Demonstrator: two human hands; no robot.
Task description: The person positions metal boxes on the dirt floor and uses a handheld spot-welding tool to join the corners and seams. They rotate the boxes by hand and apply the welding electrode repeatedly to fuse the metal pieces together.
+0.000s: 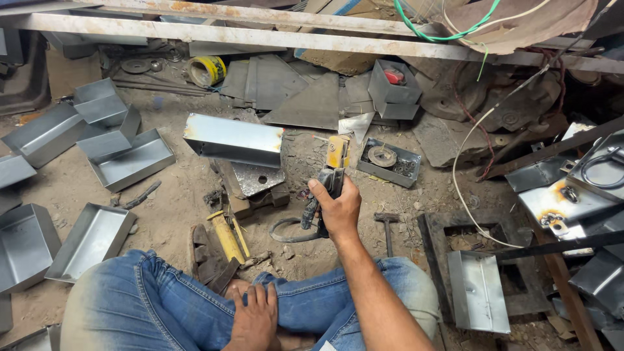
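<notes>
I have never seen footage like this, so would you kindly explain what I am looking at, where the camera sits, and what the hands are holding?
There is no machine here: the single picture comes from a camera worn on a person's head, looking down at their own lap and hands. The person sits on a dusty workshop floor in blue jeans. The right hand is raised and grips a welding holder, whose cable loops on the ground. The left hand rests flat on the jeans, holding nothing. Ahead stands a folded metal box; metal trays lie about, and a hammer lies to the right.

Sandy dirt floor (175,214), rusty white beam (214,34) overhead, apparently daylight
</notes>
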